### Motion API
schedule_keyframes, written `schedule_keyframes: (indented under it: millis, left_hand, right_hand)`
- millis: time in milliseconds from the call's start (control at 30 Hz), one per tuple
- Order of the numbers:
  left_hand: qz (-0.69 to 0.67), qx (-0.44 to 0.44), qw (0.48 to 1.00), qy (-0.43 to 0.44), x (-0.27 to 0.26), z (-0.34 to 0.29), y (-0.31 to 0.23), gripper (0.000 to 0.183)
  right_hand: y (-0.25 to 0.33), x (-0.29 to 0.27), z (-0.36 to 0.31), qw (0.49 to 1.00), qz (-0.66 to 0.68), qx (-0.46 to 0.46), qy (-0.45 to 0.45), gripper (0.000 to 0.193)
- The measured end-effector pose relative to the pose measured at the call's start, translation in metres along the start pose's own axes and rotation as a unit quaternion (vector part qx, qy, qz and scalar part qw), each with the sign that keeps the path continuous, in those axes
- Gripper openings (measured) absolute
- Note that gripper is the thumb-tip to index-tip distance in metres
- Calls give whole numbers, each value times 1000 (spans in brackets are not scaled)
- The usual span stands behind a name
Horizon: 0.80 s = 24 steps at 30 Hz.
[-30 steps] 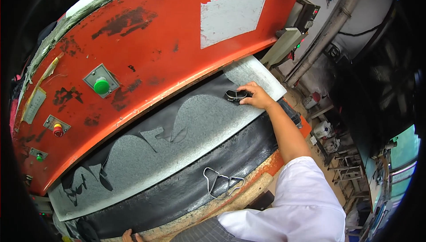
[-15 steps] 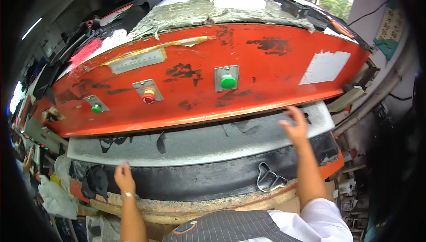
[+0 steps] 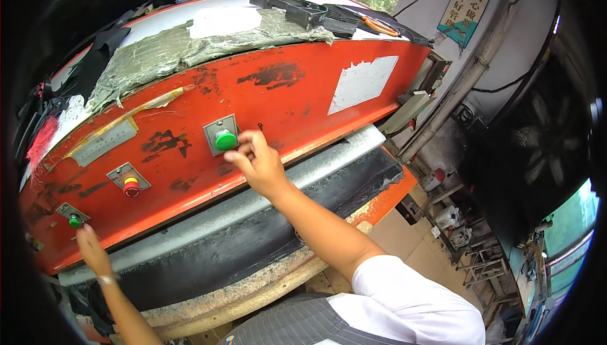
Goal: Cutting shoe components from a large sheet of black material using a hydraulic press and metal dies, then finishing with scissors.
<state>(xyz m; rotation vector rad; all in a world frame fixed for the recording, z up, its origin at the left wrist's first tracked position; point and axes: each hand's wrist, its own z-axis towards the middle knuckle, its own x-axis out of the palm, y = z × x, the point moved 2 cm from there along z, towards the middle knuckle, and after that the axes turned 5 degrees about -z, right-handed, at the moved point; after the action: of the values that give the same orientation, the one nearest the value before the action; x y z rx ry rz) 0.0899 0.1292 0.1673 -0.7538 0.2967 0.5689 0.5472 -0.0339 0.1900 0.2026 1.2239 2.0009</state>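
My right hand [image 3: 258,165] is raised at the red front of a press-like machine [image 3: 303,92]. Its fingers are loosely bent and apart, with nothing in them, close beside a large green push button [image 3: 225,139]; I cannot tell if they touch. Lower down at the left, my left hand [image 3: 93,250] reaches toward a smaller green button [image 3: 74,220], fingers stretched out and slightly blurred. Between these two buttons sits a red stop button with a yellow collar [image 3: 131,186]. Below the red front lie a grey slab [image 3: 316,166] and a black bed [image 3: 208,253]. My right forearm crosses over both.
Frayed grey-green cloth [image 3: 152,51], a white sheet [image 3: 225,22] and orange-handled scissors [image 3: 381,25] lie on top of the machine. A pipe [image 3: 468,86] runs along the wall at right, near a large dark fan [image 3: 544,136]. A worn beige edge [image 3: 253,297] borders the bed.
The view has swung right. Both hands have risen from over the slab and bed to the green buttons. Less of the grey slab shows, and the metal outline-shaped cutter no longer shows clearly.
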Motion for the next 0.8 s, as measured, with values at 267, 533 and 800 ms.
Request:
schedule_keyframes:
  millis: [267, 533, 800]
  left_hand:
    - [-89, -95, 904, 407, 19, -232, -153, 12]
    - [18, -39, 938, 344, 29, -270, -176, 9]
    - [14, -20, 945, 327, 12, -309, -179, 6]
  right_hand:
    - [-38, -12, -87, 981, -38, 66, 180, 36]
    - [-136, -108, -71, 964, -232, 127, -38, 29]
    - [-184, -202, -40, 801, -576, 161, 27, 53]
